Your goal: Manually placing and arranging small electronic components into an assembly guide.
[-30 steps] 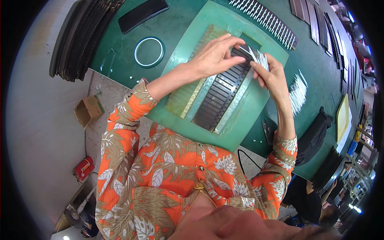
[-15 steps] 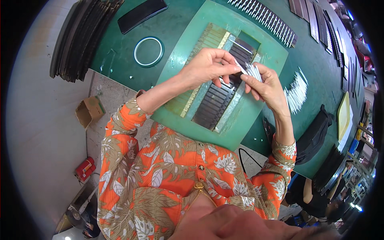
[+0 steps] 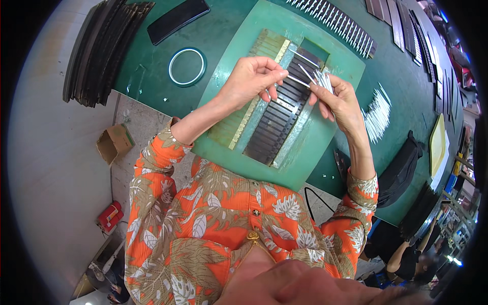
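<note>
My left hand [image 3: 257, 80] pinches one end of a thin white strip [image 3: 299, 80], and the strip's other end meets my right fingertips. A bundle of similar white strips [image 3: 324, 80] is gripped in my right hand [image 3: 336, 96], with one more strip poking out at an angle. Beneath both hands lies a dark slotted plate [image 3: 269, 131] in a fixture on a green board [image 3: 213, 147]. One white strip [image 3: 305, 57] lies across the plate's far end. A yellow ruled edge [image 3: 244, 124] runs along the fixture's left side.
A pile of white strips [image 3: 376, 117] lies right of the board. At the left are a tape roll [image 3: 188, 66], a black phone-like slab [image 3: 178, 21] and stacked dark strips [image 3: 101, 51]. A dark strip with white pins [image 3: 338, 23] lies beyond; a black pouch [image 3: 399, 175] sits right.
My left hand has drawn back to the left, opening a gap between the hands. A single white strip now spans that gap. My right hand has hardly moved.
</note>
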Action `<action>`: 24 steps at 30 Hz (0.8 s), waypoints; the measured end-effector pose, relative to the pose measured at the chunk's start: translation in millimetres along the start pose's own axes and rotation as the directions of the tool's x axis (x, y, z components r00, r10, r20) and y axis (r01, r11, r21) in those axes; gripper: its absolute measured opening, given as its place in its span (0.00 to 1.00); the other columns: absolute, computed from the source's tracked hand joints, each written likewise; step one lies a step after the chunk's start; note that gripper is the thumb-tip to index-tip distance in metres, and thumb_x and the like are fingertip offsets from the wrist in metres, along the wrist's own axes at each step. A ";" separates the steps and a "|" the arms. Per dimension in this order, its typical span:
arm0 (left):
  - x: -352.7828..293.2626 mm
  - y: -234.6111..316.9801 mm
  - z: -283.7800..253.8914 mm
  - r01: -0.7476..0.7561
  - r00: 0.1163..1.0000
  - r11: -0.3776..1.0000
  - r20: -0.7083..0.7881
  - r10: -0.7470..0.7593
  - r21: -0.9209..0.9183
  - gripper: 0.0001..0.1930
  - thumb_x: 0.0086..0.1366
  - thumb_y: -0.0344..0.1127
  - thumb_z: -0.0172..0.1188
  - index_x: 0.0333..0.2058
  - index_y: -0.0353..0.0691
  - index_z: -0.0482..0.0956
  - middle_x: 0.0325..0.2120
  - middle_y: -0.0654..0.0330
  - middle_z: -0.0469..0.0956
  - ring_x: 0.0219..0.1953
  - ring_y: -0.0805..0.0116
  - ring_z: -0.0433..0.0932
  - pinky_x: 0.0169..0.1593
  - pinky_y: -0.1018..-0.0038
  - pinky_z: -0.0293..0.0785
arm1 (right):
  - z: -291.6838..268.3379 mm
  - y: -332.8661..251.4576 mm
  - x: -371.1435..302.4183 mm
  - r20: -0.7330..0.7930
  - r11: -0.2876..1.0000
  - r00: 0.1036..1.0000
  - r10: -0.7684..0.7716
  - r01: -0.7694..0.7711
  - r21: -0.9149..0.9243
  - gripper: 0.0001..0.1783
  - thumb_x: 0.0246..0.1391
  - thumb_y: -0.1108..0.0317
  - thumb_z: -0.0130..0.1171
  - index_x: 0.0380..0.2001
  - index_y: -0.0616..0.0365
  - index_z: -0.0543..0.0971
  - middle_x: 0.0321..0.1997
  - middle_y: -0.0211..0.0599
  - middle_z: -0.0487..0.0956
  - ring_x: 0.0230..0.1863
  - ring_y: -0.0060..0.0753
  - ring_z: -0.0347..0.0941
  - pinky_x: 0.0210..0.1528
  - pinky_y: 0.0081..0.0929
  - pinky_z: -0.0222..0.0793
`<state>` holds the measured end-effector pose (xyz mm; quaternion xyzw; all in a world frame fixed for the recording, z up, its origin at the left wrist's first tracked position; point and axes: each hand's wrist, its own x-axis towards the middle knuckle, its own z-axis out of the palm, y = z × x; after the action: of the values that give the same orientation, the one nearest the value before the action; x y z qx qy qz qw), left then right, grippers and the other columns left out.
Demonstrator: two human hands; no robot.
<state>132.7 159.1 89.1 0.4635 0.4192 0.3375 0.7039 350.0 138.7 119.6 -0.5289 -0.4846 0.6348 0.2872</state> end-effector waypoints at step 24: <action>36.2 -9.6 -9.6 -0.348 0.826 0.450 0.042 0.562 0.822 0.07 0.53 0.26 0.58 0.32 0.38 0.80 0.31 0.59 0.76 0.31 0.60 0.77 0.32 0.65 0.72 | -17.7 13.7 49.1 -0.095 0.980 0.990 -0.106 0.088 -0.177 0.08 0.55 0.68 0.54 0.25 0.61 0.74 0.21 0.28 0.77 0.12 0.10 0.60 0.11 0.11 0.50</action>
<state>140.1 190.7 68.0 0.7803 0.4638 0.3412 0.2441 355.3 182.3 88.3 -0.5600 -0.5472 0.5472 0.2958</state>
